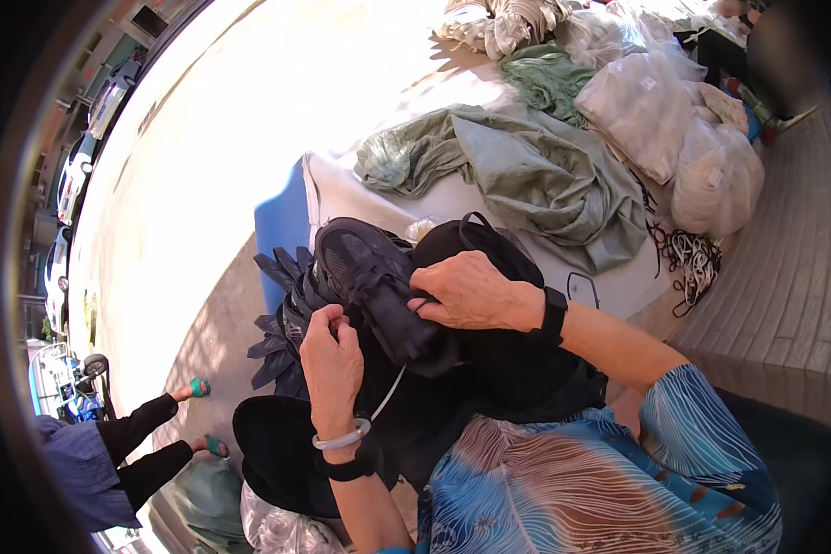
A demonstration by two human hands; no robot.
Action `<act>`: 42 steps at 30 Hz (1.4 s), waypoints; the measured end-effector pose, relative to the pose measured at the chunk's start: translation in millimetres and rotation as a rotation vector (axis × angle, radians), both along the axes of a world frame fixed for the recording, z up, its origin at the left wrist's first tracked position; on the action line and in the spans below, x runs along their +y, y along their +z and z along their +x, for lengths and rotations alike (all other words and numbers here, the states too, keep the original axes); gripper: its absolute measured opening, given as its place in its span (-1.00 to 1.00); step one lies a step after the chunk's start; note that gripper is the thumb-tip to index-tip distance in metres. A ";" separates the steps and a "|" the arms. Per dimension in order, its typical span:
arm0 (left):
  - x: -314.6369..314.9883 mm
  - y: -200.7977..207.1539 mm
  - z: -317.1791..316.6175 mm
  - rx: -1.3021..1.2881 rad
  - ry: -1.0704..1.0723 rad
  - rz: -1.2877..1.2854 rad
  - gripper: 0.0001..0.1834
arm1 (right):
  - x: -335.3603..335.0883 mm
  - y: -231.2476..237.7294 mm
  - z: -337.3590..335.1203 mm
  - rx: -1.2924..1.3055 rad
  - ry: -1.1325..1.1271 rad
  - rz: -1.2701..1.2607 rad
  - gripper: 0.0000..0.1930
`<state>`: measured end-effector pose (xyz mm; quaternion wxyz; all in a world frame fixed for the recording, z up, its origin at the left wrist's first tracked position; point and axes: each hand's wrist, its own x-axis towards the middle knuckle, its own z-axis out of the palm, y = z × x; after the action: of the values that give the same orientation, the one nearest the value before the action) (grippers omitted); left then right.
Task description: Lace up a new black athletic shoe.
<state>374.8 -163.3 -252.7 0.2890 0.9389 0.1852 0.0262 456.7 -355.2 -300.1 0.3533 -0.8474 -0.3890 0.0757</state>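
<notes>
A black shoe upper with mesh at the toe and a dark lace area lies across my lap. My right hand, with a black band at the wrist, is closed on its right edge, thumb and fingers pinched together. At the shoe's left side my left hand is closed in a pinch; what is between its fingertips is too small to make out. A pale bangle and a black band circle that wrist. Just left of the shoe, more dark shoe uppers are stacked, their tabs fanned out. A thin white cord hangs below the shoe.
Beyond my lap, grey-green cloth lies on a white sheet. White plastic bags sit at the far right, above a tangle of laces. A wooden bench runs along the right. At left stands a person in green sandals.
</notes>
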 end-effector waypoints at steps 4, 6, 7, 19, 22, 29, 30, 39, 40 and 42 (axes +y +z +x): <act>-1.4 -13.4 -9.9 -0.042 0.049 -0.110 -0.68 | -1.7 -1.3 0.4 0.010 0.002 -0.018 -0.68; -2.9 -15.3 -4.0 -0.102 0.034 -0.097 -0.71 | -1.9 0.5 1.4 0.002 0.006 -0.038 -0.73; -2.4 -16.9 -4.0 -0.106 0.035 -0.098 -0.71 | -1.7 0.2 0.4 -0.002 0.007 -0.039 -0.73; 2.6 -29.0 -1.3 -0.157 -0.010 0.020 -0.86 | -2.1 0.6 -0.6 0.025 -0.006 -0.027 -0.69; 3.2 -5.2 -7.6 -0.132 0.096 0.021 -0.88 | -2.4 0.2 -2.0 0.045 0.005 -0.048 -0.74; 12.7 -18.8 -15.3 -0.057 0.101 -0.047 -0.78 | -2.0 0.4 -0.3 0.034 0.009 -0.047 -0.75; 8.9 -15.0 -16.0 -0.054 0.099 -0.051 -0.78 | -3.1 -0.9 0.1 0.034 0.009 -0.039 -0.76; -3.0 -14.2 -31.9 0.011 -0.009 -0.192 -0.82 | -1.7 -1.0 -0.2 0.019 0.001 -0.049 -0.77; -9.7 -8.4 -32.1 0.053 0.006 -0.181 -0.84 | -2.0 -1.3 -0.1 0.014 0.001 -0.048 -0.77; -17.5 -8.0 -36.1 0.007 -0.086 -0.066 -0.85 | -1.9 -1.5 -1.1 0.028 -0.002 -0.065 -0.77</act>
<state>338.7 -180.8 -260.6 0.3199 0.9361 0.1466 0.0044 455.6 -357.1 -301.6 0.3310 -0.8577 -0.3805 0.0998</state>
